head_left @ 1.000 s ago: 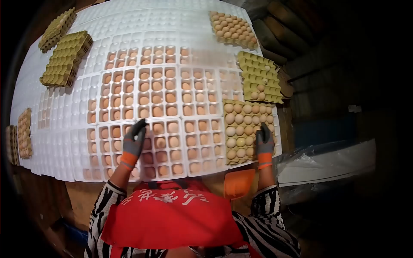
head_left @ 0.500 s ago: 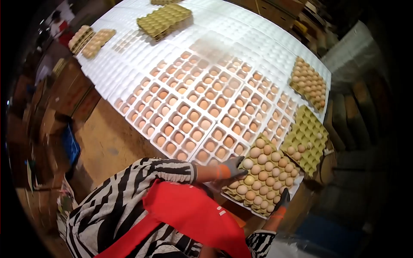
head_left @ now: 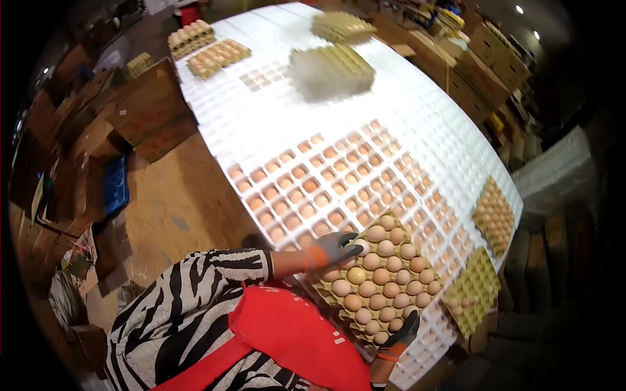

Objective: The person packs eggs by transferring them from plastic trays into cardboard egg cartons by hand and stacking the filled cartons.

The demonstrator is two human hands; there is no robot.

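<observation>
A cardboard egg tray [head_left: 391, 290] full of brown and cream eggs is held up over the near edge of the table. My left hand [head_left: 334, 250], in a grey and orange glove, grips its left edge, with fingers at the corner eggs. My right hand [head_left: 401, 335], gloved the same way, grips its lower right edge. Beneath and beyond the tray lie white foam trays [head_left: 297, 195] with eggs in their cells. To the right of the held tray lies a yellow-green egg tray [head_left: 475, 293] with a few eggs.
Another full egg tray [head_left: 495, 215] lies at the table's right edge. Stacked cardboard trays [head_left: 336, 70] stand on the far part, and egg-filled trays [head_left: 218, 57] at the far left. Cardboard boxes [head_left: 151, 111] and a blue crate [head_left: 116, 184] are left of the table.
The view has swung round. My left hand has moved from the foam trays to the egg tray, and both hands have lifted that tray and shifted it left, uncovering foam cells with eggs.
</observation>
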